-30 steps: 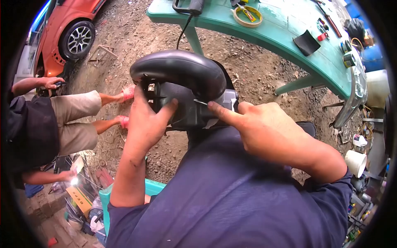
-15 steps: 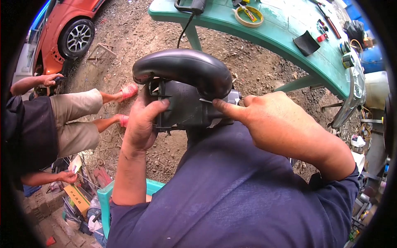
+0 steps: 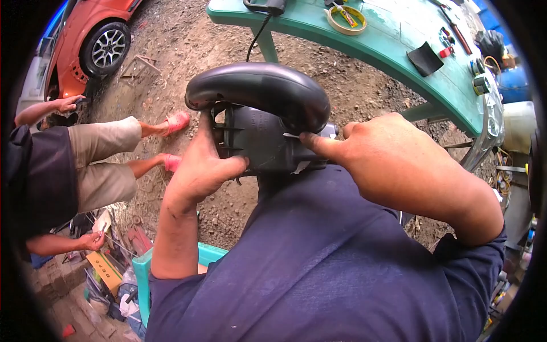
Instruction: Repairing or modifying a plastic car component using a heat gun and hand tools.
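We hold a black plastic part (image 3: 259,121) up in front of us. Its fat, shiny curve (image 3: 256,81) bends over a flat, boxy back (image 3: 263,147). A thin pale strip (image 3: 290,135), maybe metal, shows by the curve.

Curved tube (image 3: 256,82): plastic, smooth, glossy. Adjoining housing (image 3: 257,135): plastic, matt, ribbed along one side. Slim strip (image 3: 291,135): perhaps metal, too small to tell. Counter (image 3: 364,54): plastic, smooth, soft sheen. Shirt (image 3: 325,256): cloth, matt, creased. Ground (image 3: 174,54): stony earth, rough. Car (image 3: 77,34): glossy paintwork. Wheel (image 3: 109,48): metal spokes. Dark sheet (image 3: 425,60): matt.
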Available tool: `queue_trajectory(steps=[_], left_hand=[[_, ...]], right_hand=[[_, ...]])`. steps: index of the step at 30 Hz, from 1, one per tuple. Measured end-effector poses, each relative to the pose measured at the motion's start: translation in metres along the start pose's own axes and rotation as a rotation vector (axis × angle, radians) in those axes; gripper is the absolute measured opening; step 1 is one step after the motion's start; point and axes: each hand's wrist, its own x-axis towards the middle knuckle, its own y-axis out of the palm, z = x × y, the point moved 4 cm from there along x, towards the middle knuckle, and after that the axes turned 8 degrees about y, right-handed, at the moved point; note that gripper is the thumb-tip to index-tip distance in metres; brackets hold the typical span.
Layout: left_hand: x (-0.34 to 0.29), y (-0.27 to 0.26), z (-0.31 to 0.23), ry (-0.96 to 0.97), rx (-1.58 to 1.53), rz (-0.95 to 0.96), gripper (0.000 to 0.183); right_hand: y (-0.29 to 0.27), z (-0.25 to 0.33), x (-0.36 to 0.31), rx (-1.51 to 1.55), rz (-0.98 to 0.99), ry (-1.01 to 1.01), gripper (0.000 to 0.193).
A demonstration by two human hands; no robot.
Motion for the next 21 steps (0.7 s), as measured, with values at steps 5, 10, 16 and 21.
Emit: queue_trajectory(steps=[5,10,16,21], left_hand=[[-0.003,-0.005,0.005,-0.012,0.052,-0.008,0.119],[-0.005,-0.003,0.005,-0.040,0.038,0.024,0.129],[-0.005,-0.002,0.005,-0.004,0.011,0.034,0.130],[-0.002,0.000,-0.007,-0.017,0.037,0.045,0.130]], right_hand=[[-0.004,0.004,-0.003,-0.030,0.010,-0.022,0.062],[-0.020,0.015,-0.013,-0.092,0.047,-0.065,0.064],[-0.021,0.030,-0.013,-0.150,0.053,-0.141,0.065],[-0.012,0.033,-0.008,-0.174,0.110,-0.133,0.063]])
